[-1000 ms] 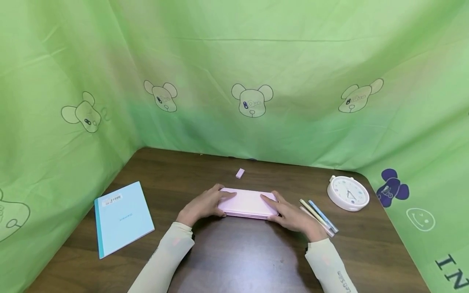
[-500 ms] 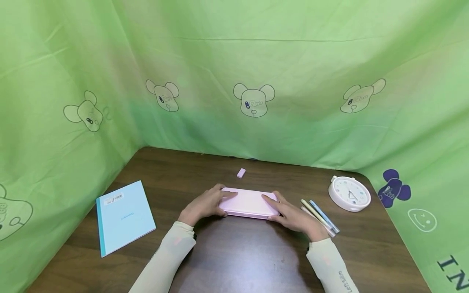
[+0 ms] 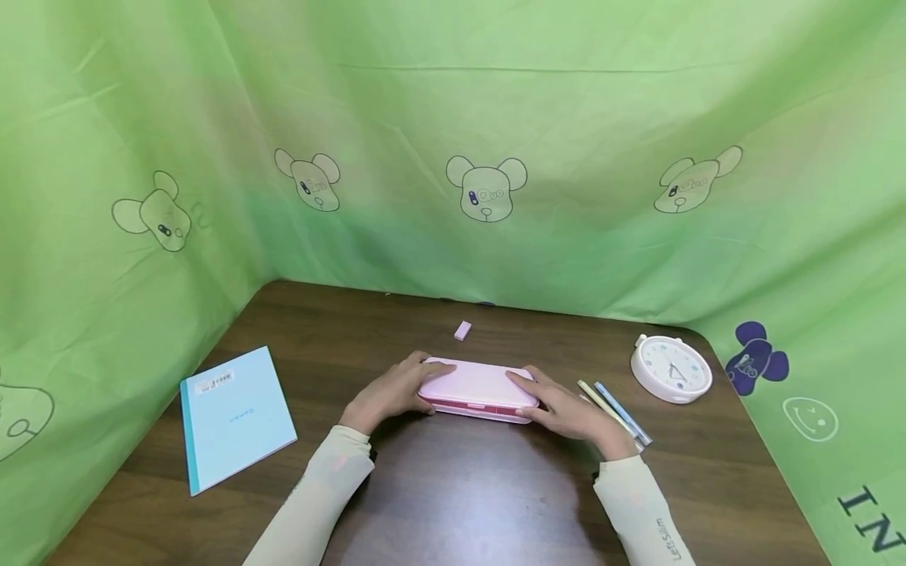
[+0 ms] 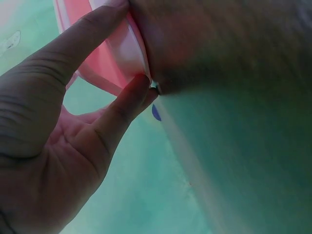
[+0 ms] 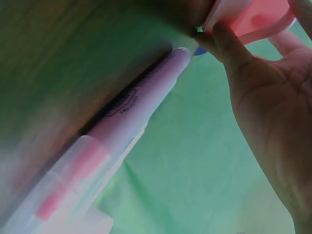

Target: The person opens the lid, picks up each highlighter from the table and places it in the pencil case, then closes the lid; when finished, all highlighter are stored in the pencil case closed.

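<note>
A pink pencil case (image 3: 477, 383) lies at the middle of the table, its lid raised slightly along the near side. A darker pink inside shows through that gap. My left hand (image 3: 393, 393) grips the case's left end, and my right hand (image 3: 569, 410) holds its right end. In the left wrist view, the left thumb and a finger (image 4: 127, 100) are on the case's edges. The right wrist view shows a finger (image 5: 231, 48) at the other end of the case, with the lid apart from the base. What the case contains is hidden.
Beyond the case lies a small pink block, like an eraser (image 3: 462, 330). Several pens (image 3: 614, 410) lie beside the right hand, one a pink marker (image 5: 139, 105). A white alarm clock (image 3: 671, 369) is farther right. At left is a blue notebook (image 3: 237, 420).
The pencil case's lid has lifted a little at its near side, opening a pink gap. Both hands keep to its ends. The view has shifted slightly.
</note>
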The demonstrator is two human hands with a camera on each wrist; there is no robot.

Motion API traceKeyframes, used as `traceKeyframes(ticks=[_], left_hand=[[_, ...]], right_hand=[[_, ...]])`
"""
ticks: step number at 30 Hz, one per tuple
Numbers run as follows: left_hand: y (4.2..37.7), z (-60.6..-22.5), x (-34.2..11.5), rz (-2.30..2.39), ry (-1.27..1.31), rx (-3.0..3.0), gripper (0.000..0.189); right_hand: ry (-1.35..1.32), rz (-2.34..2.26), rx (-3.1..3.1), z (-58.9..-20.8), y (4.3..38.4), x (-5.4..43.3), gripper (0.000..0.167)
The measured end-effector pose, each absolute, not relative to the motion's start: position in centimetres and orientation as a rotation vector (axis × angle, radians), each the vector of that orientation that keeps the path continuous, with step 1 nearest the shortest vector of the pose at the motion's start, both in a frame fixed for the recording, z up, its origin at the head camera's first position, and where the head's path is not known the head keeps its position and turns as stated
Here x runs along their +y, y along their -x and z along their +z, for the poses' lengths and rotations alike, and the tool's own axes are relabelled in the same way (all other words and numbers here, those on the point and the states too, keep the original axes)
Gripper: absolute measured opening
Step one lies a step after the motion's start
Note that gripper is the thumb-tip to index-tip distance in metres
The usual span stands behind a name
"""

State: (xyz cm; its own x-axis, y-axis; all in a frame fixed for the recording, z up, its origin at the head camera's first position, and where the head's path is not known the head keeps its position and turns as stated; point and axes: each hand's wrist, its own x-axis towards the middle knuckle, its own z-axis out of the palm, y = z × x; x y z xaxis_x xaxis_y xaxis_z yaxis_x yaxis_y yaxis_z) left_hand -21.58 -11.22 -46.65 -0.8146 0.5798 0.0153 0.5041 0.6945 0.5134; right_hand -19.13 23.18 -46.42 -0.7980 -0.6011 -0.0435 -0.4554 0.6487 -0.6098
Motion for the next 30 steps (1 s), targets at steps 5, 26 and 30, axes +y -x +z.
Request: traceKeyframes(ticks=[5,26,30], left_hand=[[21.7,-46.7,-11.5,0.818,-0.866,2.736,0.080],[23.6,-49.1,-12.5,1.086,-0.927,2.712,0.091],[23.8,-49.3,-12.5,1.113,-0.962,2.703,0.099]], right_hand=[[0.875,-0.931,2.626,-46.8,19.4,23.3,0.064],[0.774,-1.274,2.676,-49.1,21.2,24.3,0.048],[0.801,-1.269,2.802,-52.0,22.9,25.1,0.046]])
